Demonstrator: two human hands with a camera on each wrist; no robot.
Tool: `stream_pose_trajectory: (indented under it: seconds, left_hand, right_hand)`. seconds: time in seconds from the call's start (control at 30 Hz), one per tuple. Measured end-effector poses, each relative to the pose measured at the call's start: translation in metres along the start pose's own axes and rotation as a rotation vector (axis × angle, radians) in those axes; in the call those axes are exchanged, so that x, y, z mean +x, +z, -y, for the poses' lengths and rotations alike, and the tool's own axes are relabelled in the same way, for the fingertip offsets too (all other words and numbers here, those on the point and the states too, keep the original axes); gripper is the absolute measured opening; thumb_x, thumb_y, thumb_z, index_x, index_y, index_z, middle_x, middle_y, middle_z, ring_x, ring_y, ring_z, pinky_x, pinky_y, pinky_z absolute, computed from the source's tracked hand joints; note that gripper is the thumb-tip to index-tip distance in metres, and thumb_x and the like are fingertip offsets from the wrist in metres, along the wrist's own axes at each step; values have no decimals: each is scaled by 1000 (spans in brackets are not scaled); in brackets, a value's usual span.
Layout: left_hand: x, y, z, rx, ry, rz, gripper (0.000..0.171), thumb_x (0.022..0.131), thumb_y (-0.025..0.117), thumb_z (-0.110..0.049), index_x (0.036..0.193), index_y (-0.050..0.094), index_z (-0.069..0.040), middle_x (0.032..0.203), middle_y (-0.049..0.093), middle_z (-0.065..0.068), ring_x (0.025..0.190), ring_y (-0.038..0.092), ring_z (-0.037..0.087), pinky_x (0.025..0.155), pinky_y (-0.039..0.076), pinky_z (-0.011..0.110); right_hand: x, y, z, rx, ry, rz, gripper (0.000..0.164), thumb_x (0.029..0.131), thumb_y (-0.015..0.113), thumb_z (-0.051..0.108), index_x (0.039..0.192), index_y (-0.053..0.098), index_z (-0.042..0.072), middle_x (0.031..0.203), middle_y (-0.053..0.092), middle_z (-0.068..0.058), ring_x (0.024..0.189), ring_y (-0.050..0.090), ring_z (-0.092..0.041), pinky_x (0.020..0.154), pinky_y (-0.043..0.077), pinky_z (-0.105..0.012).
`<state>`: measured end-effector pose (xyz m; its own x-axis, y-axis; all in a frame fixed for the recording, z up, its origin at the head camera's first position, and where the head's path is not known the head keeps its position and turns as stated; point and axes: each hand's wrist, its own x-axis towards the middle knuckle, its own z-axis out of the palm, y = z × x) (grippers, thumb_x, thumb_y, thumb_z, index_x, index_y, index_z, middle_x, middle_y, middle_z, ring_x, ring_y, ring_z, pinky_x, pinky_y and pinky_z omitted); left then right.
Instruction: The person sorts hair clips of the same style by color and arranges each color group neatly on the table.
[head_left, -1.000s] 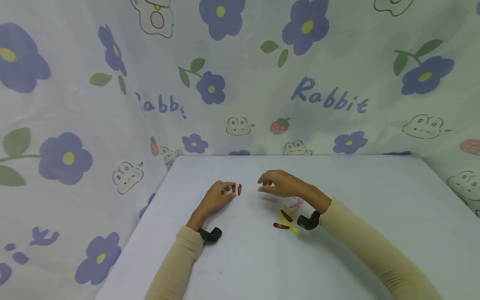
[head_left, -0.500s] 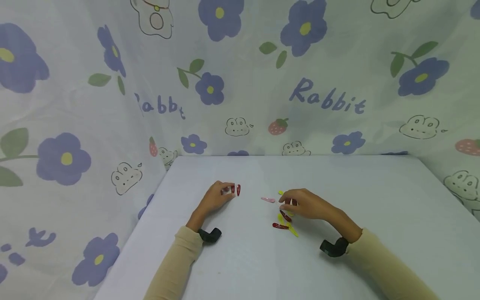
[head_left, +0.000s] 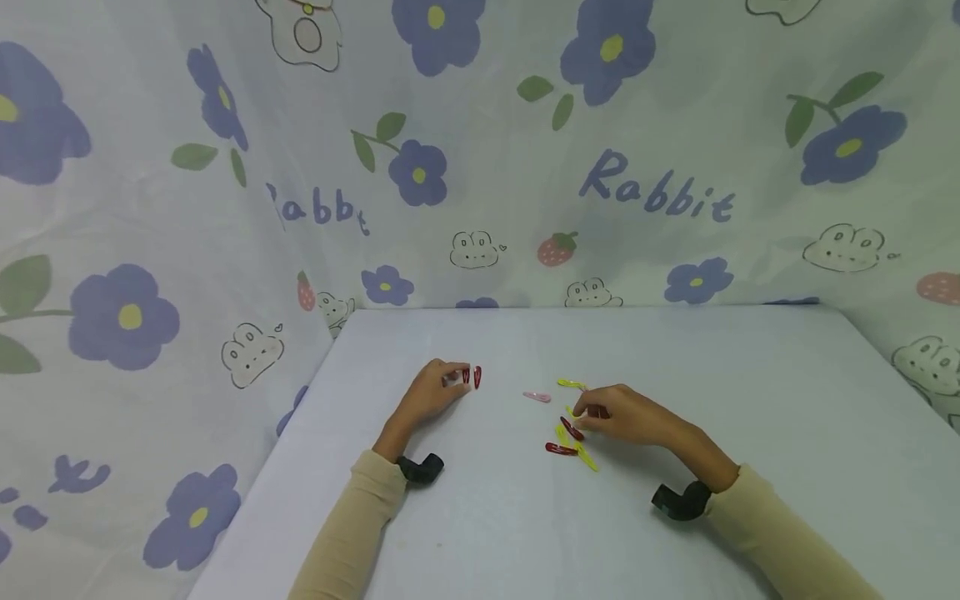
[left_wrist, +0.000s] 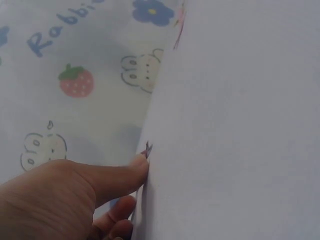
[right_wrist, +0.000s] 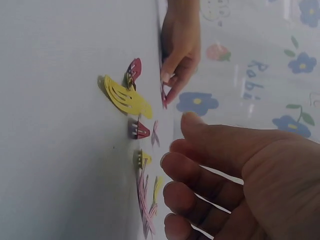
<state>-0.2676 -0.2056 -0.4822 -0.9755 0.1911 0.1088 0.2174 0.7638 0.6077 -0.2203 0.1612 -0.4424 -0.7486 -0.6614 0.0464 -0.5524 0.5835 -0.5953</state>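
On the white table, my left hand [head_left: 430, 392] has its thumb and index finger at the two ends of a dark red snap hair clip [head_left: 466, 377]. A second dark red hair clip [head_left: 477, 377] lies just to its right. My right hand [head_left: 630, 415] hovers at the right side of a loose pile, fingers loosely bent and nothing between them. In that pile are a dark red hair clip [head_left: 572, 429] close to the fingertips, another red hair clip [head_left: 559, 449] and a yellow hair clip [head_left: 587, 458]. Pink clips [right_wrist: 145, 200] show below the right thumb in the right wrist view.
A pink hair clip [head_left: 537, 397] lies between the hands, left of the pile. Farther back is a yellow hair clip [head_left: 571, 384]. A flower-and-rabbit printed curtain [head_left: 510, 183] hangs along the back and sides of the table [head_left: 480, 517].
My right hand has moved from near the left hand back to the right and toward me, over the pile, uncovering the pink and far yellow clips. The left hand has stayed put.
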Motion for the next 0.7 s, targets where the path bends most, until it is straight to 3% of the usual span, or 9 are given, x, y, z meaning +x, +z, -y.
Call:
stream_pose_trajectory:
  seconds: [0.37, 0.7]
  left_hand:
    - [1, -2, 0, -17, 17, 8, 40, 90, 75, -24, 128, 68, -13, 104, 62, 10, 85, 53, 19, 75, 43, 33]
    - [-1, 1, -1, -27, 17, -15, 40, 90, 75, -22, 128, 68, -13, 104, 63, 9, 86, 54, 19, 76, 44, 35]
  right_hand:
    - [1, 4, -1, -20, -18, 36, 19, 89, 76, 15, 107, 73, 10, 81, 57, 9, 72, 49, -5, 63, 45, -19]
    - [2, 17, -1, -48, 9, -17, 11, 85, 79, 18, 89, 69, 20, 77, 54, 11, 72, 48, -5, 64, 43, -21]
